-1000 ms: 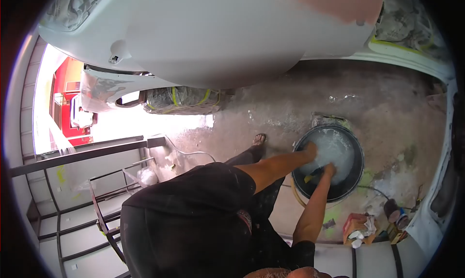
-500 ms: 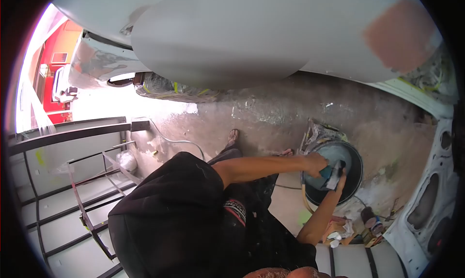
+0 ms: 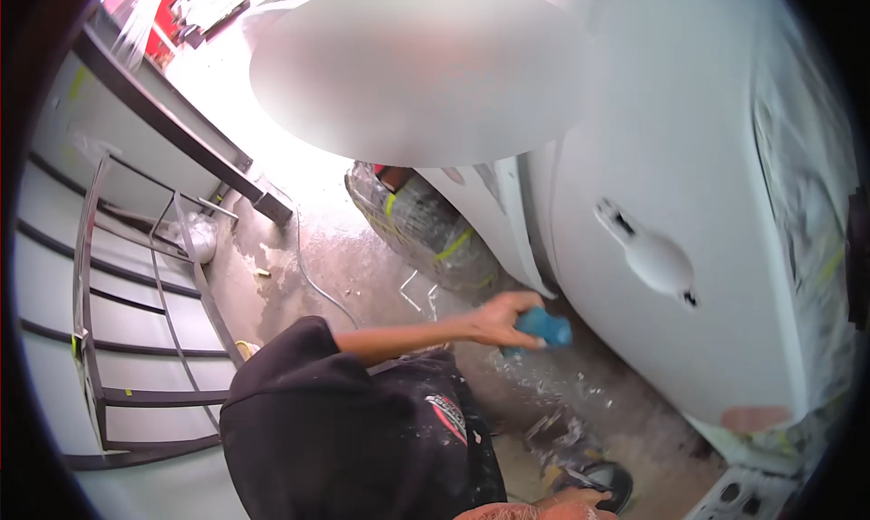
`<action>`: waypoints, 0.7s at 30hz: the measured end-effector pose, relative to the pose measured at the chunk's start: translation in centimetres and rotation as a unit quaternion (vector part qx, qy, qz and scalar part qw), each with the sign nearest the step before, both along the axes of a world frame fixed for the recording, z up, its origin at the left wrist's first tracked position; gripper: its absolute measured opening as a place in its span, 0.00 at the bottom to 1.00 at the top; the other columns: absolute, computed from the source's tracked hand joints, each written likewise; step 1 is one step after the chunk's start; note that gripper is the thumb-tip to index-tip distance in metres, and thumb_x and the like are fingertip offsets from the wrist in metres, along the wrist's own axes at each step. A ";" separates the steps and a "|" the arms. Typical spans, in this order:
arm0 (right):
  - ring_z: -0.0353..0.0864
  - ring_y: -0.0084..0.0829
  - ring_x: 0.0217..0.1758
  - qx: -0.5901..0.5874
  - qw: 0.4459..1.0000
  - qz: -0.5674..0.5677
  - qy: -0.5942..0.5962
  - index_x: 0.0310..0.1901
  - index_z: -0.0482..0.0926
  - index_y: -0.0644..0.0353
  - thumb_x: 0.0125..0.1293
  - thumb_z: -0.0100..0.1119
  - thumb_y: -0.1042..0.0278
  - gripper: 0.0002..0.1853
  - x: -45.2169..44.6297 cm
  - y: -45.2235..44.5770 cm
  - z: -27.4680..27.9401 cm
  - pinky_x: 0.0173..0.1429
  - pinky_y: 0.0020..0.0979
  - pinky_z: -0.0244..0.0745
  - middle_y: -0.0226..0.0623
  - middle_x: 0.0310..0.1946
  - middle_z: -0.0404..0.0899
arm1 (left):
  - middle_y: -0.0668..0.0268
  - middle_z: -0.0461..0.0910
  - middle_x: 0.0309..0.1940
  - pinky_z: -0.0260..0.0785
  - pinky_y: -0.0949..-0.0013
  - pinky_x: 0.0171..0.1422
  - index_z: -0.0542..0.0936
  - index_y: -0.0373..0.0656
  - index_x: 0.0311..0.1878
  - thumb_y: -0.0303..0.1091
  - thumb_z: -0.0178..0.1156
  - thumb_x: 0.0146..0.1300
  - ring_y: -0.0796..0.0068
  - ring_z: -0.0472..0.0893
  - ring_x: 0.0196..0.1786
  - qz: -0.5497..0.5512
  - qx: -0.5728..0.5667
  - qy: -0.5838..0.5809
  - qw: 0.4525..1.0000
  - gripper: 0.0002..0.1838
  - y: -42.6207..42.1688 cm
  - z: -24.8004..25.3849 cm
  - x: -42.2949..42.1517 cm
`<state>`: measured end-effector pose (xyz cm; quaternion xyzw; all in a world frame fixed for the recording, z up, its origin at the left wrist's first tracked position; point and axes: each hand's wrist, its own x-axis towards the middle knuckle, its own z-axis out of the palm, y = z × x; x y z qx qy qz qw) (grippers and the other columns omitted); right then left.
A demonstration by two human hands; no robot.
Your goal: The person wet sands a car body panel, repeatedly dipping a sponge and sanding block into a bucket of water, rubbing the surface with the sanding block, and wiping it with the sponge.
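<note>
My left hand [image 3: 506,321] is closed around a blue sponge [image 3: 544,326], held out over the wet floor near the lower edge of a white car door [image 3: 671,339]. My right hand [image 3: 587,495] is low in the view, at the side of a dark bucket [image 3: 619,484]. Its fingers are small and partly hidden, so what it holds, if anything, does not show. A recessed door handle area [image 3: 657,264] marks the white panel to the right.
A wheel wrapped in clear plastic [image 3: 426,226] stands ahead beside the car. On the left is a dark metal frame [image 3: 95,339] with a plastic bundle [image 3: 198,237] beside it. A thin hose [image 3: 313,284] runs along the floor. Plastic sheeting [image 3: 807,158] covers the far right.
My view has turned toward the car's side. The left hand has left the bucket and moved out toward the door with the sponge. A dark-and-grey block seen earlier in the right hand no longer shows.
</note>
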<state>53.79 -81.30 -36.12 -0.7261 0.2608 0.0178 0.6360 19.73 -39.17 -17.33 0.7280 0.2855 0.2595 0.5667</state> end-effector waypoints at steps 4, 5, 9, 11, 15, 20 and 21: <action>0.85 0.49 0.52 -0.034 0.999 0.010 0.031 0.63 0.76 0.75 0.75 0.60 0.37 0.39 -6.1 9.9 0.9 0.57 0.47 0.82 0.53 0.57 0.82 | 0.59 0.83 0.49 0.85 0.60 0.49 0.76 0.49 0.54 0.45 0.76 0.60 0.65 0.87 0.47 0.311 0.105 -0.072 0.942 0.24 11.6 4.7 -13.6; 0.85 0.49 0.53 -0.039 0.998 0.014 0.039 0.63 0.76 0.77 0.75 0.60 0.37 0.40 -7.3 12.1 1.0 0.57 0.47 0.82 0.54 0.57 0.82 | 0.58 0.85 0.47 0.87 0.63 0.43 0.76 0.49 0.55 0.46 0.75 0.62 0.66 0.89 0.43 0.341 0.136 -0.086 0.926 0.24 14.8 6.2 -16.8; 0.84 0.52 0.55 -0.032 0.996 0.052 0.058 0.61 0.75 0.83 0.75 0.61 0.37 0.43 -10.7 18.9 1.0 0.60 0.48 0.81 0.58 0.58 0.82 | 0.52 0.78 0.60 0.74 0.60 0.66 0.75 0.39 0.61 0.37 0.77 0.61 0.65 0.78 0.66 0.507 0.311 -0.160 0.788 0.30 26.7 14.0 -24.1; 0.84 0.54 0.54 -0.076 0.985 0.119 0.102 0.57 0.76 0.90 0.75 0.59 0.34 0.47 -11.2 20.3 -0.1 0.60 0.49 0.81 0.61 0.57 0.82 | 0.50 0.76 0.67 0.67 0.54 0.75 0.75 0.40 0.66 0.41 0.74 0.64 0.55 0.72 0.75 0.557 0.463 -0.109 0.681 0.30 32.7 16.9 -24.1; 0.84 0.48 0.48 0.079 0.968 0.223 0.080 0.61 0.77 0.75 0.78 0.58 0.41 0.35 -12.6 21.1 -3.3 0.46 0.49 0.86 0.49 0.54 0.81 | 0.56 0.74 0.75 0.61 0.48 0.81 0.80 0.45 0.68 0.40 0.67 0.69 0.48 0.69 0.79 0.615 0.531 -0.018 0.583 0.26 38.2 16.9 -20.4; 0.84 0.43 0.45 0.002 0.952 0.269 0.144 0.55 0.83 0.72 0.79 0.56 0.43 0.31 -16.0 25.5 -5.1 0.49 0.43 0.83 0.46 0.47 0.84 | 0.63 0.80 0.70 0.64 0.49 0.80 0.82 0.50 0.64 0.31 0.67 0.65 0.56 0.77 0.74 0.458 0.591 -0.097 0.657 0.23 31.7 18.4 -11.1; 0.84 0.43 0.43 -0.018 0.947 0.282 0.155 0.55 0.83 0.71 0.79 0.56 0.44 0.30 -16.7 26.6 -4.1 0.47 0.43 0.83 0.44 0.46 0.84 | 0.63 0.80 0.70 0.65 0.49 0.80 0.83 0.50 0.63 0.29 0.66 0.65 0.56 0.77 0.73 0.425 0.601 -0.111 0.667 0.22 30.6 18.5 -9.2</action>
